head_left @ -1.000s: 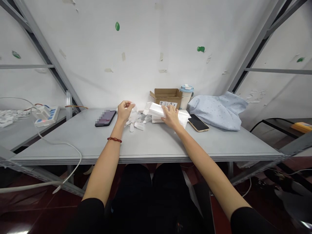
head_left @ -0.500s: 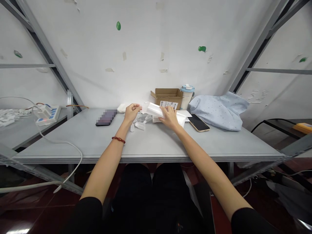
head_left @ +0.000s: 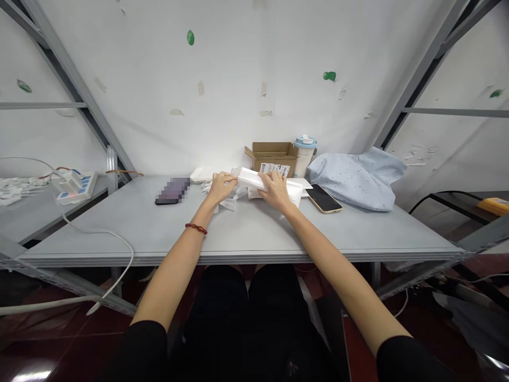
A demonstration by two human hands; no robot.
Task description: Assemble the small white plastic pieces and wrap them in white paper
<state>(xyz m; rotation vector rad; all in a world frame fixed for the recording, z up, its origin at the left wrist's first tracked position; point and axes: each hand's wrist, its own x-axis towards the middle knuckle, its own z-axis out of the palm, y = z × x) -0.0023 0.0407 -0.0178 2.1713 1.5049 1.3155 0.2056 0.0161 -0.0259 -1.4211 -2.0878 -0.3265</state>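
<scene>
A white, shiny plastic-wrapped packet (head_left: 249, 178) is held above the table in front of me. My right hand (head_left: 274, 190) grips it from above, its fingers closed round the middle. At the packet's left end, my left hand (head_left: 221, 187) pinches the edge of the wrapping between thumb and fingers. Below and between the hands lie crumpled translucent plastic pieces (head_left: 229, 203), partly covered by my left hand. More white bubble-like wrapping (head_left: 295, 192) shows just right of my right hand. What the packet contains is hidden.
Behind the hands stand an open cardboard box (head_left: 274, 154) and a cup with a blue lid (head_left: 304, 156). A phone (head_left: 325, 199) and pale blue cloth (head_left: 356, 178) lie to the right. Another phone, partly blurred out (head_left: 173, 191), and a power strip (head_left: 77, 188) are on the left.
My left hand has moved right, from beside the packet to its left end, and now pinches there. My right hand keeps its hold on the packet.
</scene>
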